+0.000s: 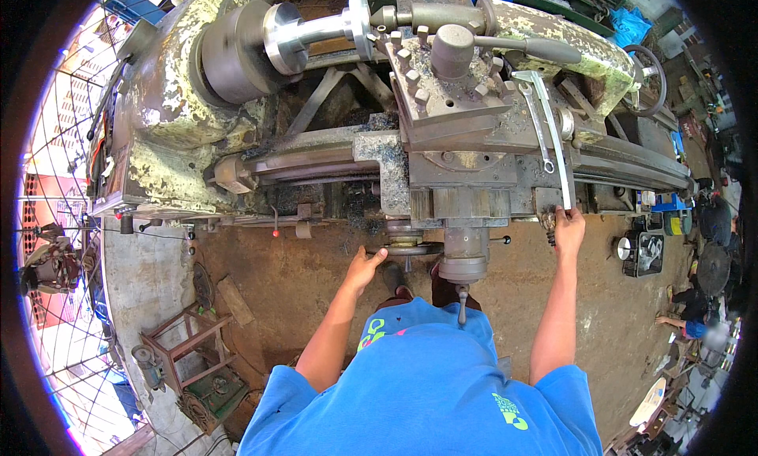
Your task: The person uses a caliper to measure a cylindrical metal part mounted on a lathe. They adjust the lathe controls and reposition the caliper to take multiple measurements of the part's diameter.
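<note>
My left hand (363,270) is closed at the left rim of a round handwheel (426,249) on the front of a metal lathe, thumb on top. My right hand (568,233) pinches the near end of a long silver caliper (554,144). The caliper's jaws rest on the lathe carriage, beside a combination wrench (537,132). Left of these sits the square tool post (450,93) with several bolts and a long lever handle (541,49). A shiny spool-shaped metal workpiece (324,31) is held between the chuck (237,53) and the tailstock centre (387,16).
Dark metal chips lie on the carriage and bed. A crank handle (463,302) sticks out towards my body. The tailstock handwheel (649,81) is at the far right. A black crate (643,252) stands on the floor at right, a wooden frame (185,341) at left. Another person (695,327) is low at right.
</note>
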The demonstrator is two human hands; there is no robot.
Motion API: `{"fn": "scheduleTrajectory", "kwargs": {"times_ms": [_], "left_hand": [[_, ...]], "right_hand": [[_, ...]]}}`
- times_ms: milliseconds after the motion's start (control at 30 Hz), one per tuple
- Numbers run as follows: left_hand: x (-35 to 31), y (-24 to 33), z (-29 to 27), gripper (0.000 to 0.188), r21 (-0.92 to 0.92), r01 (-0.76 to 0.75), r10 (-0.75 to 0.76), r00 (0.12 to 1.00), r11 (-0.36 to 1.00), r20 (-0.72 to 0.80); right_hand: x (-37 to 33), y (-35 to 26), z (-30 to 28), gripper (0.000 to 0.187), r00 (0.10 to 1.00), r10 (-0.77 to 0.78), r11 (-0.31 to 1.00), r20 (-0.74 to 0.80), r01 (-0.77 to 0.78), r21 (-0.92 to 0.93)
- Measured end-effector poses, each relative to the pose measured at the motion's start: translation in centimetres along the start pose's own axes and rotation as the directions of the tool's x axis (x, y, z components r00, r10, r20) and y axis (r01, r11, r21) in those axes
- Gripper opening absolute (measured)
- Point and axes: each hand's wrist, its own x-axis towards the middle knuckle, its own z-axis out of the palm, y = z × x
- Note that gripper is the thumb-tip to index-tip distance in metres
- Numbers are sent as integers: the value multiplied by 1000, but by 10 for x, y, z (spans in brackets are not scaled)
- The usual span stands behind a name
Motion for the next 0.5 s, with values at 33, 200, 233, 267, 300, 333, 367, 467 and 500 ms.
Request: {"fn": "scheduleTrajectory", "kwargs": {"times_ms": [33, 200, 233, 267, 300, 333, 367, 467, 500], "left_hand": [[0, 0, 0, 115, -2, 15, -15, 1000, 1000, -4], [-2, 2, 0, 115, -39, 19, -19, 1000, 999, 13], [-2, 2, -1, 115, -39, 29, -28, 999, 999, 18], [-2, 3, -1, 115, -58, 25, -23, 999, 998, 24], [-2, 3, -2, 116, -68, 28, -25, 999, 997, 34], [-3, 3, -1, 116, -77, 33, -31, 999, 996, 32], [-3, 4, -1, 112, -116, 45, -42, 999, 992, 27], [-5, 6, 7, 97, -258, 78, -85, 996, 963, -15], [-5, 8, 12, 90, -324, 83, -97, 995, 942, -28]], "right_hand": [[0, -1, 0, 24, 1000, -9, 1000, -8, 9, -13], [-1, -1, 1, 24, 1000, 7, 999, -14, -6, 42], [-1, 1, 1, 23, 1000, -8, 1000, -15, 8, 23], [0, 2, 0, 22, 1000, -2, 1000, -7, 2, 21], [1, 5, 0, 22, 1000, 0, 999, 9, 0, 35], [2, 9, 0, 20, 999, 34, 987, 23, -38, 156], [3, 13, -1, 18, 997, 61, 955, 50, -73, 289], [1, 35, 3, 14, 972, 233, 766, 31, -203, 610], [-2, 44, 7, 13, 947, 320, 699, -1, -236, 675]]}}
